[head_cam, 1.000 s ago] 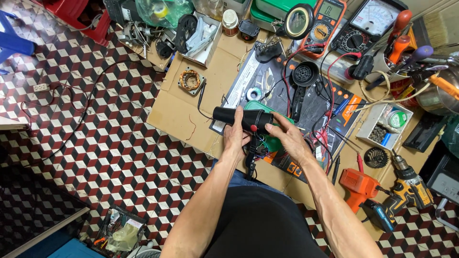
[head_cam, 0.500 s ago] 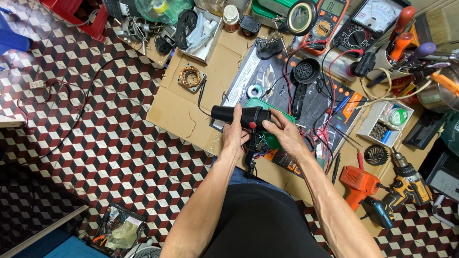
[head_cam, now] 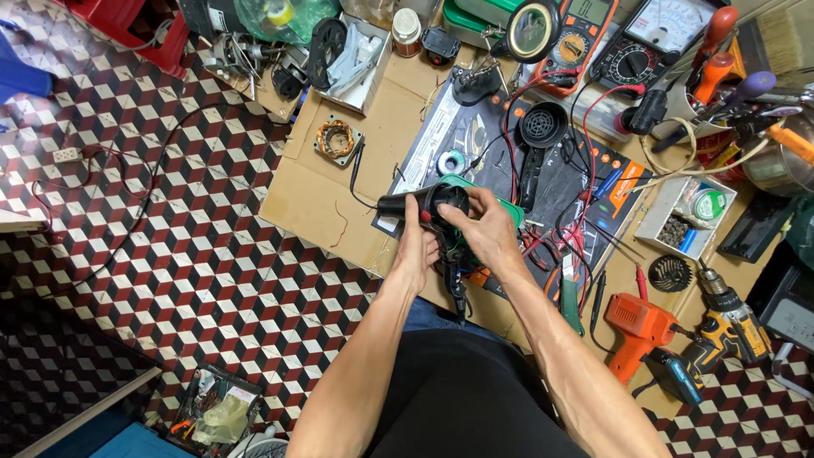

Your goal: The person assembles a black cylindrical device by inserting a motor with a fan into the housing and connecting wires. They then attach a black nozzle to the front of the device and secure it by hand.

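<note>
You hold a black hair dryer (head_cam: 424, 206) in both hands just above the cardboard-covered floor (head_cam: 305, 182), over the near edge of a dark work mat (head_cam: 475, 136), its nozzle pointing to your left. Your left hand (head_cam: 417, 246) grips the body from below, fingers clenched around it, a red-tipped thumb pressed to the casing. Your right hand (head_cam: 483, 227) wraps over the rounded rear end, fingers closed on its rim. By the look of it the casing is being worked open or checked at the back; the next move calls for a steady left-hand grip while the right turns or prises. A black round grille (head_cam: 543, 125) lies apart on the mat. The dryer's handle and cord are mostly hidden beneath your hands, and the rear opening cannot be made out. Two multimeters (head_cam: 585, 25) are cut off at the top edge
</note>
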